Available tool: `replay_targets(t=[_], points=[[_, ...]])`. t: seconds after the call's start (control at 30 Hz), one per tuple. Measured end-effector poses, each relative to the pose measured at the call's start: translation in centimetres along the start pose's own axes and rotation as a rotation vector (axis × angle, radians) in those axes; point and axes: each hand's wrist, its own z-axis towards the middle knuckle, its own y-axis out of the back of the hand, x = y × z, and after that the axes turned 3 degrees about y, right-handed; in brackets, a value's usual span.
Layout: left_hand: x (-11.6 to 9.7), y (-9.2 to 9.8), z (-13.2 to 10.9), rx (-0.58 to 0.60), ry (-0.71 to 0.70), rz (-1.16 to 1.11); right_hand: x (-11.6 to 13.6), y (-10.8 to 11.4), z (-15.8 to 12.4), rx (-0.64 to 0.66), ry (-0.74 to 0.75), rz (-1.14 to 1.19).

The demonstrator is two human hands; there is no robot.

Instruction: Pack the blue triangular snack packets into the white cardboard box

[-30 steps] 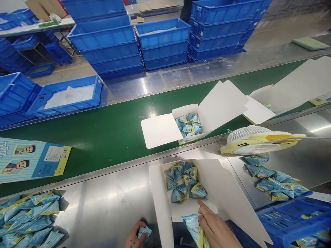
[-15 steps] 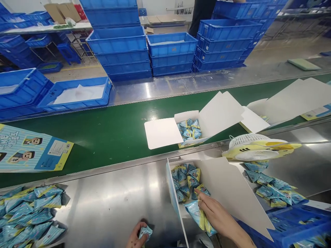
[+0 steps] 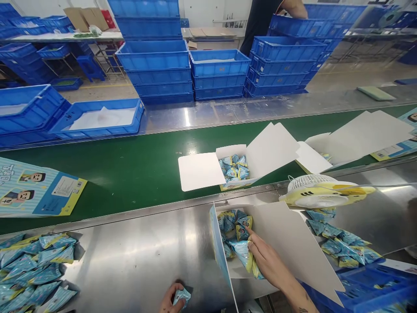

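Right hand (image 3: 265,261) presses packets (image 3: 243,256) into open box (image 3: 293,243); left hand (image 3: 171,300) holds 1 sachet (image 3: 181,297).

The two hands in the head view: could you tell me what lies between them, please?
In the head view, the upright side flap of the near open box stands between the left hand, holding one packet, and the right hand.

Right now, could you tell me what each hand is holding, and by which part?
The right hand grips sachets by their rear ends inside the open box; the left hand cups one sachet in its fingers.
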Motion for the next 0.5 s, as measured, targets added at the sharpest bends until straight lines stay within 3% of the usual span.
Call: replay_targets(t=[0.3,0.5], points=[[-2.0,-0.1,-1.7,0.008,0.068,-0.018,-0.7,-0.1,-0.6,0.0,-0.082,0.095],[-1.8,-0.1,-1.3,-0.014,0.049,-0.002,0.0,1.0,-0.8,-0.18,-0.066,0.13]])
